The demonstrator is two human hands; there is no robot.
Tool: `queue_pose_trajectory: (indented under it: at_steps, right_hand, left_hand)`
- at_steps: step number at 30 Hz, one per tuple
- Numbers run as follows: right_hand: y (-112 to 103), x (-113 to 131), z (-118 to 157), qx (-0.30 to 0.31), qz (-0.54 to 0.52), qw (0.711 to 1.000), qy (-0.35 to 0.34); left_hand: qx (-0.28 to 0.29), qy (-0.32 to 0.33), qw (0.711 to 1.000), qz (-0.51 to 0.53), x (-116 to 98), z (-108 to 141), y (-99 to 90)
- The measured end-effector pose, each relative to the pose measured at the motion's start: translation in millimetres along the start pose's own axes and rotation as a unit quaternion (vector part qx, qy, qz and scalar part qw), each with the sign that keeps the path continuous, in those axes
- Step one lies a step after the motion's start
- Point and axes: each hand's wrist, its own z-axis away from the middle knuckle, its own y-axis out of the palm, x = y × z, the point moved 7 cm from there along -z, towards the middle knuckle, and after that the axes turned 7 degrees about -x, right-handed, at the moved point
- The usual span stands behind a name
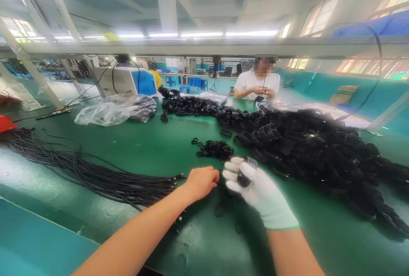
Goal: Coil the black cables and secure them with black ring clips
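Observation:
My right hand (247,180), in a white glove, is closed around a coiled black cable (243,179), whose ridged loops (252,162) show above the thumb. Just left of it, my bare left hand (203,182) has its fingers curled in a pinch. What it pinches, if anything, is hidden. Beyond both hands lies a small pile of little black rings (215,150), with a few loose ones at its left. A long bundle of straight black cables (105,178) with metal plug ends reaches from the left to near my left forearm.
A large heap of coiled black cables (313,148) fills the right and runs along the far side of the green table (134,144). Clear plastic bags (110,112) and a grey-blue box machine (124,82) stand back left. A person (257,82) works opposite, beneath a metal rail (191,48).

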Motion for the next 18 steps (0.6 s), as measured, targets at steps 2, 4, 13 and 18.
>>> queue_pose_trajectory:
  at_steps: [2,4,13,18]
  right_hand:
    - [1.9,-0.9,1.2,-0.004,0.008,1.000,-0.009]
    - [4.9,-2.2,1.1,-0.008,0.022,0.999,-0.027]
    - [36.6,-54.4,-11.1,-0.001,0.087,0.996,-0.013]
    - [44.7,-65.2,-3.3,0.046,0.008,0.999,0.013]
  left_hand:
    - [-0.001,-0.020,0.999,0.025,4.7,-2.8,-1.0]
    - [0.000,-0.043,0.997,0.068,9.2,-0.9,-10.3]
    - [-0.015,-0.114,0.949,0.293,-3.2,46.8,-23.1]
    - [-0.053,-0.130,0.916,0.376,-0.7,66.4,-23.2]
